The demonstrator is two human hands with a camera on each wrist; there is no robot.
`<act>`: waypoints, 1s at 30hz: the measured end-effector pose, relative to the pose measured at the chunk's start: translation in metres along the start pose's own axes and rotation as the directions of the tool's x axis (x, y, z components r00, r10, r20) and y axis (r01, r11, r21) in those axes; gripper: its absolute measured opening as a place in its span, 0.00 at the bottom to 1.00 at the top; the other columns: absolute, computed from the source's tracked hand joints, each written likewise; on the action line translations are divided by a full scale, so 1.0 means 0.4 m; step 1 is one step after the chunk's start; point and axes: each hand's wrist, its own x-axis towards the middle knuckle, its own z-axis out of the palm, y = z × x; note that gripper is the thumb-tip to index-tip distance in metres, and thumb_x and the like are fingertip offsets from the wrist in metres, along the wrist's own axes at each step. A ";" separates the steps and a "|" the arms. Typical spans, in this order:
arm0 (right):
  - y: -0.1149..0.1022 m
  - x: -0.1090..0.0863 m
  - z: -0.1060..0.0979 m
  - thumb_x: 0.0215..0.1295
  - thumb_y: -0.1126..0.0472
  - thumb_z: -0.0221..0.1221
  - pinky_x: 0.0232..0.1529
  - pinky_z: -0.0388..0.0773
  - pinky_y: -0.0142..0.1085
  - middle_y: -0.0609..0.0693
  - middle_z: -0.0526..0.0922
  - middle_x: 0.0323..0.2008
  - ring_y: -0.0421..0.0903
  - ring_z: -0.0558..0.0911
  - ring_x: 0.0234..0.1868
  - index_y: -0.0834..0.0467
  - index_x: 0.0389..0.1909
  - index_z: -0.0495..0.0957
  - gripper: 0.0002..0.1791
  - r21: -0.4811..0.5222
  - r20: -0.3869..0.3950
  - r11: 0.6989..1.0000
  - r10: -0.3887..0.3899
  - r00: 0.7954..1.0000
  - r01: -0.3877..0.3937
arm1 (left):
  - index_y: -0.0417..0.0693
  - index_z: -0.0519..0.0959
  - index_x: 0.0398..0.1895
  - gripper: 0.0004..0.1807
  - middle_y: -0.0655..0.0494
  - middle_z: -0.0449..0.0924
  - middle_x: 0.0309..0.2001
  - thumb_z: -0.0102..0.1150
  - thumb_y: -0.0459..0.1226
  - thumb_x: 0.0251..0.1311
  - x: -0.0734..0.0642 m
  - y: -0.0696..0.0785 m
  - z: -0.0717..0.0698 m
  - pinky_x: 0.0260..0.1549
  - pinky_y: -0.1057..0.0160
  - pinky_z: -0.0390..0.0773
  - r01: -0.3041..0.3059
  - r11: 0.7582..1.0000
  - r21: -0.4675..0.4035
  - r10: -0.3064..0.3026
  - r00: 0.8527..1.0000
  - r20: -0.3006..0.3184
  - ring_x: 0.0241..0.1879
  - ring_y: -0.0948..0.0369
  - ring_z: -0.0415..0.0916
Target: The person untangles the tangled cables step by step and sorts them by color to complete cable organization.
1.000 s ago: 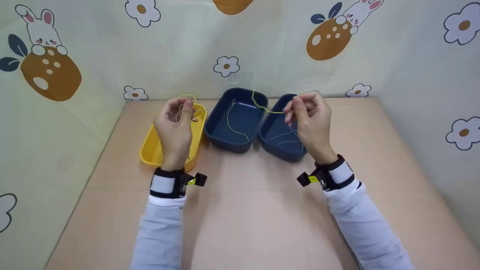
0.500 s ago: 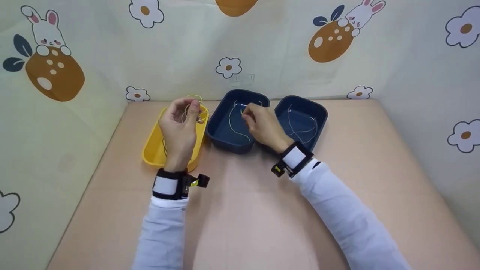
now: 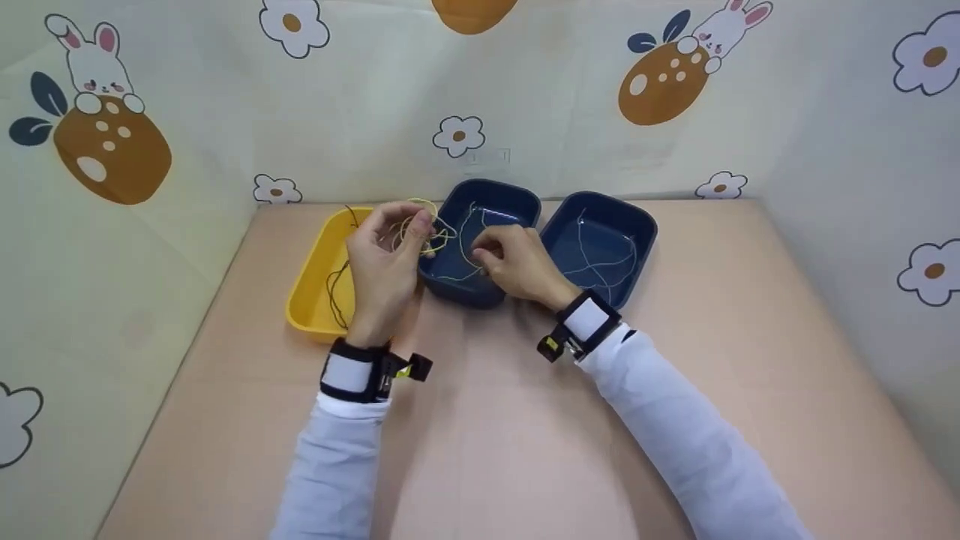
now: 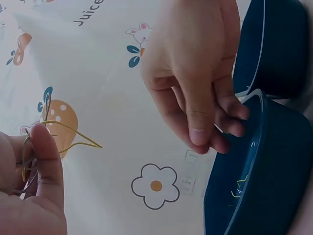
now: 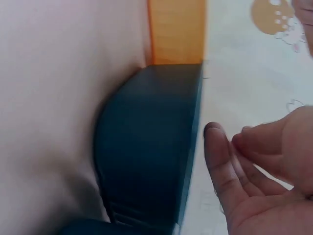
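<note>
My left hand (image 3: 384,262) pinches a loose tangle of yellow and pale strings (image 3: 444,238) between thumb and fingers, over the gap between the yellow box (image 3: 309,292) and the middle dark blue box (image 3: 466,294). A yellow loop (image 4: 80,132) sticks out past the thumb in the left wrist view. Over the middle box hovers my right hand (image 3: 521,261), fingers loosely bent. No string shows between its thumb (image 5: 217,152) and fingers in the right wrist view. Thin yellow-green strings (image 3: 463,238) lie in the middle box, partly hidden by that hand.
A second dark blue box (image 3: 649,240) stands to the right, with pale strings (image 3: 592,264) inside. Dark strings (image 3: 334,300) lie in the yellow box. Behind the boxes, a patterned sheet (image 3: 540,90) rises at the table's (image 3: 495,420) back edge.
My right hand has swung left from the right box to the middle one, and the yellow string it held has left its fingers. My left hand has shifted right with its tangle of strings.
</note>
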 end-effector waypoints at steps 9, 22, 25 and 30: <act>-0.027 -0.102 -0.100 0.82 0.66 0.64 0.40 0.86 0.28 0.60 0.93 0.45 0.52 0.88 0.37 0.66 0.52 0.89 0.09 0.362 -0.125 0.925 -0.073 0.990 0.114 | 0.34 0.86 0.54 0.09 0.47 0.87 0.50 0.69 0.31 0.78 -0.032 -0.016 0.055 0.46 0.61 0.94 0.020 1.000 0.017 -0.022 0.993 0.116 0.46 0.53 0.90; -0.024 -0.187 -0.131 0.79 0.65 0.68 0.36 0.81 0.27 0.45 0.88 0.37 0.38 0.82 0.33 0.66 0.45 0.89 0.07 0.463 -0.102 0.884 -0.024 0.995 0.068 | 0.39 0.86 0.55 0.10 0.45 0.90 0.53 0.70 0.34 0.78 -0.068 -0.033 0.102 0.55 0.59 0.94 0.003 0.996 0.084 -0.028 0.955 0.296 0.52 0.52 0.92; -0.017 -0.192 -0.136 0.80 0.66 0.66 0.37 0.82 0.29 0.49 0.88 0.41 0.40 0.81 0.33 0.67 0.45 0.88 0.06 0.563 -0.103 0.824 -0.003 0.995 0.061 | 0.38 0.87 0.55 0.10 0.44 0.90 0.53 0.71 0.33 0.77 -0.067 -0.038 0.103 0.53 0.60 0.94 0.006 0.998 0.060 -0.026 0.944 0.330 0.50 0.47 0.93; -0.013 -0.191 -0.147 0.81 0.68 0.64 0.38 0.87 0.31 0.52 0.92 0.39 0.42 0.84 0.32 0.64 0.43 0.88 0.06 0.732 -0.108 0.680 0.049 0.993 0.046 | 0.39 0.88 0.54 0.10 0.45 0.91 0.52 0.72 0.33 0.76 -0.065 -0.038 0.102 0.54 0.63 0.93 0.018 0.999 0.048 -0.035 0.927 0.373 0.47 0.55 0.92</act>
